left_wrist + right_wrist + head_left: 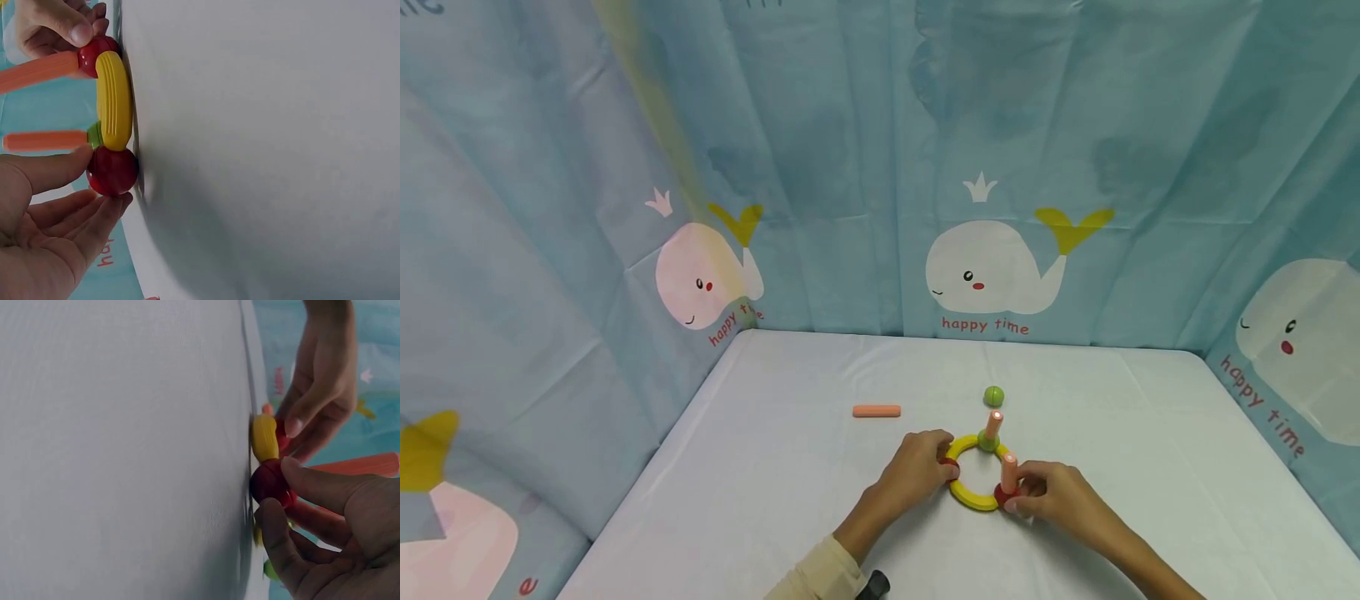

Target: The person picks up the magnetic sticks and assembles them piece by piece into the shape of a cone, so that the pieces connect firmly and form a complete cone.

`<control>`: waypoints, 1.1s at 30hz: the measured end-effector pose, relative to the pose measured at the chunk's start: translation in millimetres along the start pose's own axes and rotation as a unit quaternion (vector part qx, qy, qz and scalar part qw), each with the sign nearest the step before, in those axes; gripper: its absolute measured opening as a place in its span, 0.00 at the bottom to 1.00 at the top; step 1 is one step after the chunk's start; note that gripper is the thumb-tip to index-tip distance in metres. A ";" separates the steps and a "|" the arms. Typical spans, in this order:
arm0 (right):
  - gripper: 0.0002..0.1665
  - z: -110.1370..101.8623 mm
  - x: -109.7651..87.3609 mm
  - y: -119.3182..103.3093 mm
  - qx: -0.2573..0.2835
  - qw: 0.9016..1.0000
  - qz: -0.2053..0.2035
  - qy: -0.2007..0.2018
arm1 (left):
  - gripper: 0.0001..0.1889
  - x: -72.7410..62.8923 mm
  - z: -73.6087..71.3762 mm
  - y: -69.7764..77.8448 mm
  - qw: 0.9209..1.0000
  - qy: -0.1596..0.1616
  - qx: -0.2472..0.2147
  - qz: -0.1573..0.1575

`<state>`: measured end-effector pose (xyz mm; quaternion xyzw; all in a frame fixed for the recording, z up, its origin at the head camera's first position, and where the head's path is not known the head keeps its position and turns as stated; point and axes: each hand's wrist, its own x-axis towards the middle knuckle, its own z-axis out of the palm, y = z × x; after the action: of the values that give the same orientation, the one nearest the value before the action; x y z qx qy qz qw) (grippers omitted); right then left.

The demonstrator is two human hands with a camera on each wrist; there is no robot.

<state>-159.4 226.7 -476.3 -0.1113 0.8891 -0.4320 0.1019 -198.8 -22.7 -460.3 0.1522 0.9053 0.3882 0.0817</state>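
A ring of yellow curved pieces (973, 499) lies on the white table, joined by red and green balls. My left hand (917, 462) pinches the red ball (114, 172) on the ring's left side between thumb and fingers. At the near right, another red ball (270, 483) is held by the thumb and fingers of my right hand (1056, 492). An orange stick (1009, 472) stands up from that ball. A second orange stick (994, 423) rises from the green ball (987, 442) at the ring's far side.
Beyond the ring sits a loose green ball (994, 396). Another orange stick (876, 411) lies flat to the left of it. A black object (875, 585) shows beside the left sleeve. Blue whale-print curtains (850, 250) border the table (760, 467) at the back and sides.
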 end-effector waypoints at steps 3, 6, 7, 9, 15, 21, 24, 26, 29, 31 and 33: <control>0.17 4.3 0.0 -0.8 0.008 1.000 -0.003 -0.007 | 0.23 3.7 -0.6 -1.4 1.000 0.006 0.011 0.014; 0.16 8.6 -0.1 -2.2 0.009 1.000 -0.010 -0.010 | 0.23 7.8 -1.0 -3.9 1.000 0.017 0.009 0.014; 0.16 9.8 -0.2 -2.7 0.008 1.000 -0.013 -0.010 | 0.23 9.1 -0.9 -4.9 1.000 0.021 0.007 0.013; 0.16 11.7 -0.5 -3.9 0.006 1.000 -0.017 -0.007 | 0.22 10.9 -0.5 -6.7 1.000 0.026 0.005 0.012; 0.16 13.5 -1.2 -6.2 0.008 1.000 -0.016 -0.006 | 0.21 11.9 -3.9 -10.6 0.999 0.027 0.013 0.011; 0.18 13.5 -1.1 -7.7 0.007 1.000 -0.007 -0.002 | 0.16 21.6 -32.6 -31.6 0.993 0.096 0.054 0.034; 0.19 13.7 -0.9 -7.5 0.009 1.000 -0.003 -0.002 | 0.15 26.9 -48.5 -50.1 0.982 0.155 0.095 0.043; 0.18 14.0 -0.8 -7.0 0.009 1.000 -0.005 -0.003 | 0.14 28.7 -56.4 -62.2 0.976 0.182 0.112 0.041; 0.17 14.0 -0.2 -6.8 0.011 1.000 -0.005 -0.004 | 0.15 28.9 -63.1 -77.9 0.974 0.189 0.125 0.017; 0.17 13.9 0.3 -6.8 0.012 1.000 -0.004 -0.003 | 0.16 28.7 -65.4 -86.1 0.974 0.185 0.131 0.003; 0.16 13.9 0.7 -7.1 0.014 1.000 -0.001 -0.001 | 0.16 28.9 -66.4 -92.7 0.974 0.178 0.139 -0.005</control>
<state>-155.5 211.9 -479.1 -0.1116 0.8827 -0.4445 0.1039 -263.2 -118.3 -483.2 0.0861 0.9510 0.2791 -0.1013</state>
